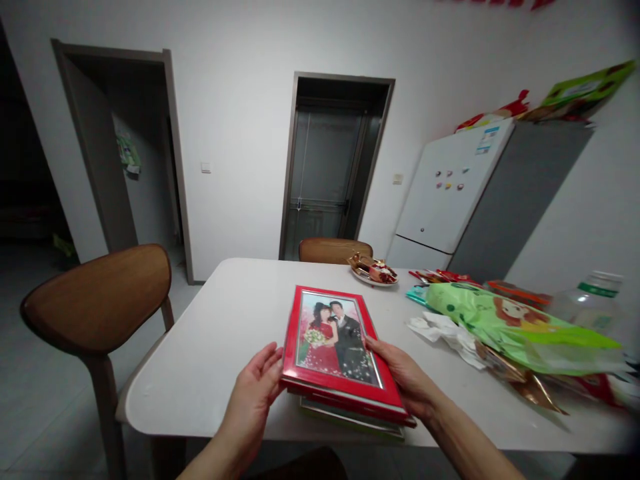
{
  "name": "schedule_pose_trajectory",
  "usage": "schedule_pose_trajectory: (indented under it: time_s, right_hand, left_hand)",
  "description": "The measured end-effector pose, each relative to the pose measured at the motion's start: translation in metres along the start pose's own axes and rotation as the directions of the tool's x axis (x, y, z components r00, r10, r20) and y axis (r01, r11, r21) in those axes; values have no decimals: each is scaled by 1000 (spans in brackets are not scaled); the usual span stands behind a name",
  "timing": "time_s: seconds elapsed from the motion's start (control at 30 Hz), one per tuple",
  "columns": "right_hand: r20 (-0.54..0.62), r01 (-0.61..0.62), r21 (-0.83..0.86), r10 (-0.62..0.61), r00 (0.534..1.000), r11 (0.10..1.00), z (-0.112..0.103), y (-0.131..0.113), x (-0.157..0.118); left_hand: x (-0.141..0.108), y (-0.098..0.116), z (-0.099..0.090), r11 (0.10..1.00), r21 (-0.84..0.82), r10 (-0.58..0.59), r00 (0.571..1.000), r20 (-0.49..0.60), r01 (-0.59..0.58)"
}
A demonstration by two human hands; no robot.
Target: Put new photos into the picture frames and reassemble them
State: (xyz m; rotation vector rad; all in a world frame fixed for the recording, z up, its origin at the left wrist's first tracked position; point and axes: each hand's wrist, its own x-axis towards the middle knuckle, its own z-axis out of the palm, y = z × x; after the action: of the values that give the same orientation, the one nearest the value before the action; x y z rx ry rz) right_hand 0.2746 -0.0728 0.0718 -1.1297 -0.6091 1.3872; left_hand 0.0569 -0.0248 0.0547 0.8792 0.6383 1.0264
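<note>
A red picture frame [327, 385] with a photo of a couple, one in a red dress and one in a dark suit, lies on top of a small stack. Under it are more frames [350, 419], one with a greenish edge; how many I cannot tell. My right hand [407, 377] grips the frame's right side, thumb on top and fingers mostly hidden below. At the left edge, my left hand [255, 383] is beside the stack with its fingers loosely bent and its palm turned toward it. Its fingertips are at or very near the edge.
The stack rests at the near edge of a white table [200, 373]. To the right lie a green package [505, 317], crumpled tissues [445, 337] and a clear bottle [590, 303]. A plate of food [375, 270] stands at the back. A wooden chair [100, 300] is at left.
</note>
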Motion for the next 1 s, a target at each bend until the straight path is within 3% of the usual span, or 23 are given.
schedule_pose_trajectory:
  time_s: [0.13,0.23,0.43,0.57,0.7,0.77,0.87,1.0]
  right_hand:
    - [-90,-17,-162,2,996,987,-30,-12,6]
    - [-134,-2,-236,-31,991,972,-46,-11,14]
    - [-230,21,-423,-130,964,906,-67,5,28]
    - [-275,61,-481,-216,937,875,-68,15,18]
    - [-69,87,-358,-119,990,930,-67,22,4]
    - [-61,87,-318,-112,992,944,-71,20,6]
    - [-143,46,-310,-95,985,950,-83,11,24]
    - [-230,27,-348,-113,967,937,-102,-9,54]
  left_hand:
    - [13,-29,22,990,140,18,995,94,-32]
    - [18,-43,28,966,241,66,989,136,-97]
    - [24,-54,19,725,657,182,978,103,-204]
    - [22,-68,10,709,674,86,974,208,-206]
    - [25,-84,8,645,685,157,936,314,-338]
    - [34,-90,14,613,678,216,911,351,-406]
    - [56,-99,31,593,663,269,889,371,-456]
    - [87,-113,56,595,661,303,890,342,-457]
